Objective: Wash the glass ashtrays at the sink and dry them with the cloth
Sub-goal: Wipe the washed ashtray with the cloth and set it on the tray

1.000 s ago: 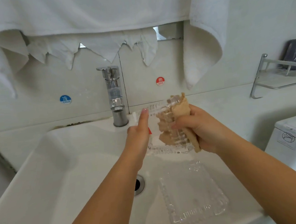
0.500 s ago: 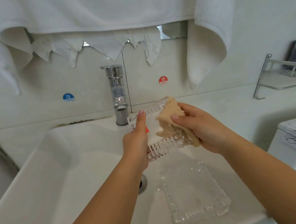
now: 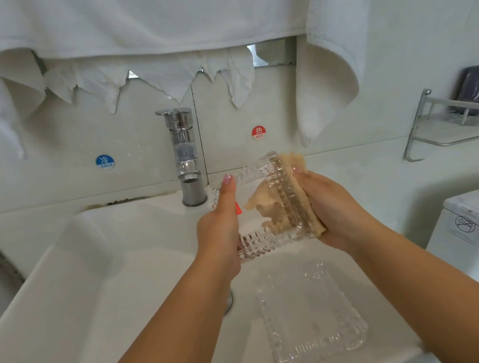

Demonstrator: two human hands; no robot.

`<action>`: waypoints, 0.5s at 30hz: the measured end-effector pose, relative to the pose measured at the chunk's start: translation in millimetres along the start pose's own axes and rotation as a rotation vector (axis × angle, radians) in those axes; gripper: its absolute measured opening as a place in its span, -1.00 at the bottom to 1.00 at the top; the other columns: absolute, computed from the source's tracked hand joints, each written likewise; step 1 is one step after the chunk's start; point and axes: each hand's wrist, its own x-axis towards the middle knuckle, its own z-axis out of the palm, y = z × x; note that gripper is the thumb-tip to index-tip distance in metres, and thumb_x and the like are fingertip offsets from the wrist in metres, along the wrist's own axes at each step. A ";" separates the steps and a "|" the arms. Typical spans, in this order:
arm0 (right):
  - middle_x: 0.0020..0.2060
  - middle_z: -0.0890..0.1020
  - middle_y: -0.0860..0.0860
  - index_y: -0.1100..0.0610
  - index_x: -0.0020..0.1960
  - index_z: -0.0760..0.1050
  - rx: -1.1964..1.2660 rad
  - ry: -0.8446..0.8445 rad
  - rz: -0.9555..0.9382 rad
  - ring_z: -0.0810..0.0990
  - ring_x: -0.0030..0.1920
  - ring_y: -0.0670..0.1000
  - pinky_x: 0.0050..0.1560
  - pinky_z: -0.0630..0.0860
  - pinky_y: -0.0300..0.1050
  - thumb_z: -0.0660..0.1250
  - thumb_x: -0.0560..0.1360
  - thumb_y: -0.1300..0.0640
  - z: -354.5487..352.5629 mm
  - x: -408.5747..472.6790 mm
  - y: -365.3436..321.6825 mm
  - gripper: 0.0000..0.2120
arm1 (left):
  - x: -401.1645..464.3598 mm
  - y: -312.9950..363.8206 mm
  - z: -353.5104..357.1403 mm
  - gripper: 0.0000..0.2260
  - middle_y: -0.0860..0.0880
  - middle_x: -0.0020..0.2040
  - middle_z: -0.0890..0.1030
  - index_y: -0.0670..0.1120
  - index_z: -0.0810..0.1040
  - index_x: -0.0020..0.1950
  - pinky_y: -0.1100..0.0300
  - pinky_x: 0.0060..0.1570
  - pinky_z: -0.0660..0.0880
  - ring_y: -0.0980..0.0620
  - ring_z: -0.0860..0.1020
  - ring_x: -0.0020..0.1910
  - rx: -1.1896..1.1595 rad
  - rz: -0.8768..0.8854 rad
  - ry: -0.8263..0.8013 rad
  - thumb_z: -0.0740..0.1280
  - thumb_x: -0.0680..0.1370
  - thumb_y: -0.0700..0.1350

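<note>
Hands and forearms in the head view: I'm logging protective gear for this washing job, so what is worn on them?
Nothing is worn. The left hand and right hand are bare, with no gloves, rings or watch in view. Both forearms are uncovered to the frame edge, with no sleeves showing. The fingernails that show carry pale pinkish polish.

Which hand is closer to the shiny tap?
Left. The left hand grips the held ashtray just below and right of the tap; the right hand, pressing the cloth, is farther right.

Bright, even light — edges bowed
</note>
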 end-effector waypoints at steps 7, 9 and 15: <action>-0.26 0.59 -0.06 0.14 0.16 0.49 -0.454 0.137 -0.101 0.50 -0.49 -0.24 -0.51 0.35 -0.38 0.19 0.60 -0.02 12.0 -3.7 2.7 -0.73 | -4.3 2.1 -1.1 -0.49 -0.05 -0.20 0.60 -0.06 0.53 -0.15 -0.07 -0.07 0.62 -0.11 0.66 -0.17 -0.070 0.058 0.079 0.35 0.36 0.40; -0.35 0.54 0.01 0.24 0.02 0.53 -0.518 0.222 -0.121 0.42 -0.54 -0.13 -0.55 0.29 -0.34 0.14 0.61 -0.09 12.7 -2.9 2.0 -0.60 | -3.9 -0.5 1.0 -0.47 -0.08 -0.18 0.59 -0.06 0.53 -0.19 -0.15 0.07 0.57 -0.18 0.64 -0.05 -0.018 0.090 0.094 0.34 0.34 0.43; -0.08 0.70 0.03 0.05 0.07 0.61 -0.250 0.315 0.154 0.66 -0.10 0.07 -0.24 0.47 -0.14 0.07 0.55 -0.33 9.5 -0.1 -2.6 -0.46 | -4.3 -2.0 3.6 -0.42 -0.07 -0.15 0.50 -0.06 0.53 -0.17 -0.08 0.11 0.52 -0.07 0.52 -0.14 -0.038 0.035 0.068 0.33 0.30 0.47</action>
